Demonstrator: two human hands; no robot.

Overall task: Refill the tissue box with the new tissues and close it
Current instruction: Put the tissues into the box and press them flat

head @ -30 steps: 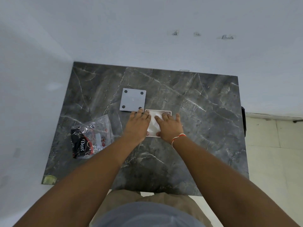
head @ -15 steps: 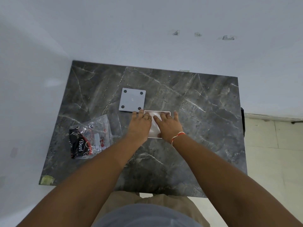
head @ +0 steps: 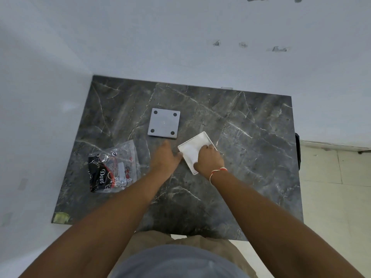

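1. The white tissue box (head: 195, 150), turned askew at frame centre on the bench (head: 251, 157), is gripped by the right hand (head: 208, 160).
2. The left hand (head: 165, 157) is spread flat, touching the box's left edge.
3. The grey lid (head: 164, 123) is seen just above.

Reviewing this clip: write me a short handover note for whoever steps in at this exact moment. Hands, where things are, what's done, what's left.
Right hand: gripping the white tissue box, which sits skewed on the marble table with its open side up and white tissues visible inside.
Left hand: open, fingers spread, at the box's left edge, not gripping.
Grey lid: lies flat just beyond the hands, apart from the box, four round pads facing up.
Empty plastic wrapper: on the table to the left.
Done: tissues appear loaded.
Left: fit the grey lid onto the box to close it.
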